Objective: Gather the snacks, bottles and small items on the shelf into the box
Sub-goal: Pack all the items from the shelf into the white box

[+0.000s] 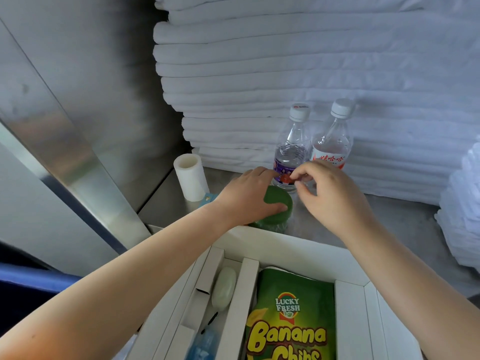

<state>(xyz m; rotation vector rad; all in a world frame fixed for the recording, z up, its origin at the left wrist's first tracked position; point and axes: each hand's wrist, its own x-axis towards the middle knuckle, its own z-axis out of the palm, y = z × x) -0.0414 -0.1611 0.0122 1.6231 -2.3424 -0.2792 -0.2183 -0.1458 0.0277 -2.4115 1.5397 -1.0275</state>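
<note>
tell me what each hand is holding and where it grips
Left hand grips the green-lidded jar by its lid, from above. Right hand pinches a small red item at its fingertips; what it is cannot be told.

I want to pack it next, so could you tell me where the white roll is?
The white roll stands upright at the shelf's back left corner, beside the metal wall, left of the green-lidded jar under the left hand.
</note>
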